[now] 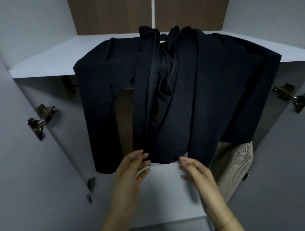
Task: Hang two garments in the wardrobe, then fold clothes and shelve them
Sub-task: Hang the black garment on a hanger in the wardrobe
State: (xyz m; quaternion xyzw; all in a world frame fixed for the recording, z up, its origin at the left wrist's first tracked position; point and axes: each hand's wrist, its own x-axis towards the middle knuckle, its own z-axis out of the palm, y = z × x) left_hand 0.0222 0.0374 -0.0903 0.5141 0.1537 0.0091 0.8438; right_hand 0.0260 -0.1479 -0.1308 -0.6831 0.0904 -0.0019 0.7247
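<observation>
A dark navy jacket [209,94] hangs in the open wardrobe, its front open and its sleeves hanging at both sides. Its collar reaches up over the grey shelf [44,62]; the hanger is hidden. My left hand [133,167] pinches the bottom hem of the jacket's left front panel. My right hand [193,168] is at the hem of the right front panel with straight fingers, its fingertips touching the cloth. A striped beige garment [237,162] hangs behind the jacket at the lower right.
Both grey wardrobe doors stand open, with metal hinges at the left [40,119] and right [292,97]. A brown back panel [118,13] shows above the shelf. A pale surface [166,194] lies below the hands.
</observation>
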